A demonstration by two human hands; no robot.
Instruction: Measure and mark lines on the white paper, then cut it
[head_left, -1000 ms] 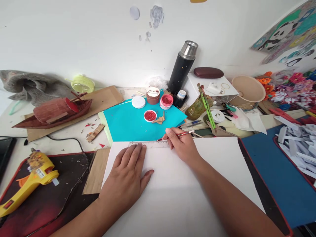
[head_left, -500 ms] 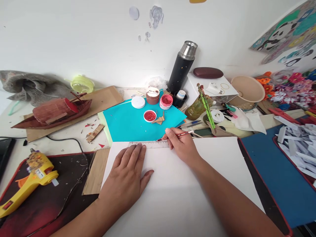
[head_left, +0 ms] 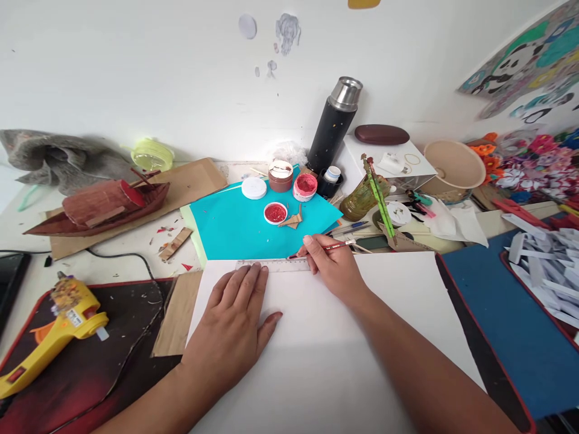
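One ruler (head_left: 289,266) lies at twelve o'clock on the paper (head_left: 316,355). At the ruler's seven o'clock the left hand (head_left: 237,313) lies flat, fingertips on it, thumb apart; at three o'clock the right hand (head_left: 332,265) is clamped on a pencil (head_left: 337,245), tip by the ruler's far edge.

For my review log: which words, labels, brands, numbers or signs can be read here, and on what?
None reads clearly.
On the pencil: pale print, too small to read.
On the ruler: scale marks, any numbers too small.
On the glue gun: a white label, too blurred.
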